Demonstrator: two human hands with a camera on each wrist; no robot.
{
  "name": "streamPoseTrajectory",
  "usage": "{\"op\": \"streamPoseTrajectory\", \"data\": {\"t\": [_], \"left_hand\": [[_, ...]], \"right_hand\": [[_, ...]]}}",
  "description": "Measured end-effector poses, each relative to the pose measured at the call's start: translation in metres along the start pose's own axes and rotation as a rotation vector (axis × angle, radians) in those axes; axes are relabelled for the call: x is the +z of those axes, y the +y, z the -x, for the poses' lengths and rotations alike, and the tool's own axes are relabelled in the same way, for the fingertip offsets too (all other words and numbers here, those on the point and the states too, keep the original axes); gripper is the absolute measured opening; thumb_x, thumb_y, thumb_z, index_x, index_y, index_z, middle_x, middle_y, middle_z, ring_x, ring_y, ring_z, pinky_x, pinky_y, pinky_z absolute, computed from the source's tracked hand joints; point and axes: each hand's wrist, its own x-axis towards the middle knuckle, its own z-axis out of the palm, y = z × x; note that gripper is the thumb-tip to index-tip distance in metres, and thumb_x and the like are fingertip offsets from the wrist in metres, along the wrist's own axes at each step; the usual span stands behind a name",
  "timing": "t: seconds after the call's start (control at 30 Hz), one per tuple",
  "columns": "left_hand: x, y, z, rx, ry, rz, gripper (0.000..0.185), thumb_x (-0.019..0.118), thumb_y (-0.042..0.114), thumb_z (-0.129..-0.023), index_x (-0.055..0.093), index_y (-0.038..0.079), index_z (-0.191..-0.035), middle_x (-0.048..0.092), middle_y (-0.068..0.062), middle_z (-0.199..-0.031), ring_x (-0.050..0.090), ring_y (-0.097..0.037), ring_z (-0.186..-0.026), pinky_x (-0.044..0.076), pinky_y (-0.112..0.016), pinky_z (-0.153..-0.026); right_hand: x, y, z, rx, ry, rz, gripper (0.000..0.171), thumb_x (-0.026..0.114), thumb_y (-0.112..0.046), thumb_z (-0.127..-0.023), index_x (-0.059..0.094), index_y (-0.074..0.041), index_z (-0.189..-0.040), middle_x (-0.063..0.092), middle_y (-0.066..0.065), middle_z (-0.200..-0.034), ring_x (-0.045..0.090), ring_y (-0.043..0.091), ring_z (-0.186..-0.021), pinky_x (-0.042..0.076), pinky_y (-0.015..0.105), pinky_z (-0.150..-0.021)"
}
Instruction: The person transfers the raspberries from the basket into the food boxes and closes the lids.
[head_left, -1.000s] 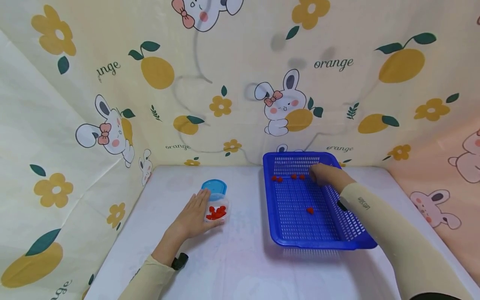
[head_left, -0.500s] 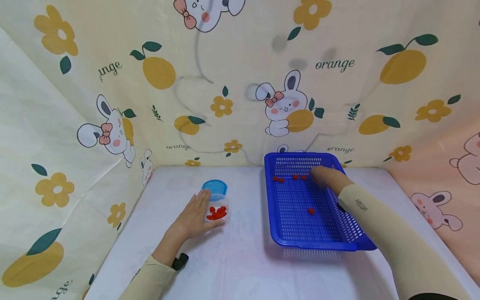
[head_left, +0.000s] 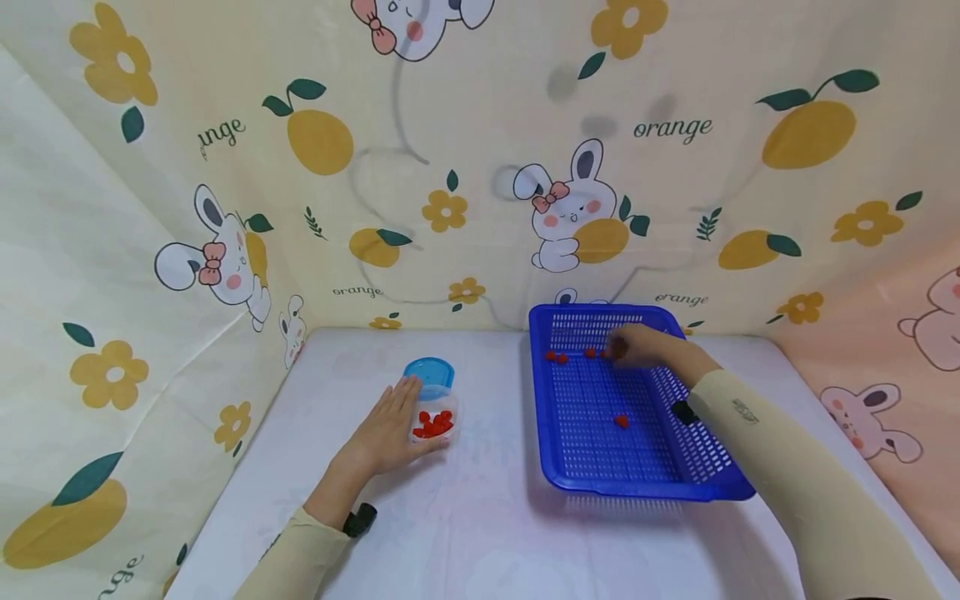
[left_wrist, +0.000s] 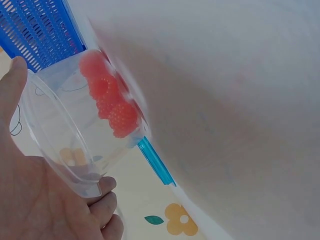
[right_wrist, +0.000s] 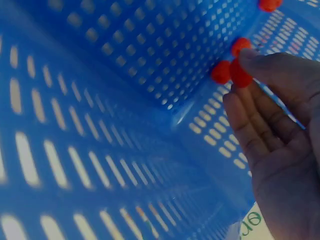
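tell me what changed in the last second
The right hand slid left along the basket's far wall and now pinches a red berry. The left hand stays against the clear tub; the blue lid and the lone berry haven't moved.

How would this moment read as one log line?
left hand: steadies clear plastic tub | right hand: fingertips on small red berries | in blue plastic basket

One blue basket (head_left: 720,467), one clear tub (head_left: 435,425), one blue lid (head_left: 429,375), two hands (head_left: 386,433)
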Motion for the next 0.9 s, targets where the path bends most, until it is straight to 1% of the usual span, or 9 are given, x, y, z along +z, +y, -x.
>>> {"op": "streamPoseTrajectory", "data": {"t": [0.2,0.37,0.43,0.6,0.83,0.9], "left_hand": [[0.000,0.000,0.000,-0.006,-0.007,-0.003,0.117,0.071,0.070,-0.092,0.018,0.001,-0.171,0.019,-0.018,-0.178,0.015,-0.039,-0.165,0.014,-0.056,-0.133],[0.000,0.001,-0.001,-0.013,-0.012,-0.004,0.117,0.069,0.071,-0.092,0.017,0.002,-0.171,0.018,-0.017,-0.179,0.013,-0.038,-0.166,0.013,-0.055,-0.133],[0.000,0.001,-0.002,-0.013,-0.013,-0.007,0.117,0.069,0.071,-0.092,0.017,0.002,-0.171,0.018,-0.017,-0.179,0.013,-0.038,-0.166,0.013,-0.055,-0.134],[0.002,0.000,-0.001,-0.017,-0.012,-0.006,0.117,0.070,0.070,-0.092,0.017,0.002,-0.171,0.018,-0.017,-0.179,0.014,-0.038,-0.166,0.013,-0.055,-0.134],[0.002,-0.001,0.000,-0.003,-0.003,-0.004,0.116,0.071,0.068,-0.092,0.018,0.000,-0.170,0.018,-0.019,-0.178,0.014,-0.040,-0.165,0.014,-0.057,-0.133],[0.001,-0.001,0.000,-0.002,-0.006,-0.003,0.116,0.070,0.068,-0.093,0.017,0.000,-0.171,0.018,-0.018,-0.178,0.014,-0.039,-0.165,0.014,-0.056,-0.133]], "right_hand": [[0.002,-0.012,0.004,-0.116,0.052,-0.100,0.012,0.072,-0.005,-0.100,0.072,-0.003,-0.112,0.072,0.007,-0.108,0.067,0.026,-0.101,0.060,0.047,-0.095],[0.001,-0.024,0.007,-0.178,0.078,-0.164,0.013,0.073,-0.006,-0.102,0.072,-0.004,-0.115,0.073,0.006,-0.111,0.069,0.025,-0.105,0.060,0.050,-0.100],[0.000,-0.029,0.009,-0.191,0.083,-0.183,0.012,0.074,-0.008,-0.102,0.073,-0.007,-0.114,0.073,0.005,-0.111,0.069,0.023,-0.104,0.060,0.049,-0.101],[-0.003,-0.042,0.012,-0.247,0.109,-0.219,0.007,0.075,-0.015,-0.103,0.074,-0.015,-0.110,0.072,0.003,-0.107,0.068,0.022,-0.099,0.061,0.045,-0.098],[-0.007,-0.068,0.016,-0.339,0.138,-0.252,0.012,0.077,-0.024,-0.102,0.076,-0.017,-0.112,0.073,0.000,-0.107,0.068,0.021,-0.099,0.061,0.036,-0.095],[-0.007,-0.078,0.017,-0.365,0.137,-0.273,0.014,0.077,-0.024,-0.102,0.076,-0.015,-0.114,0.074,0.001,-0.108,0.069,0.022,-0.100,0.061,0.034,-0.095]]}}
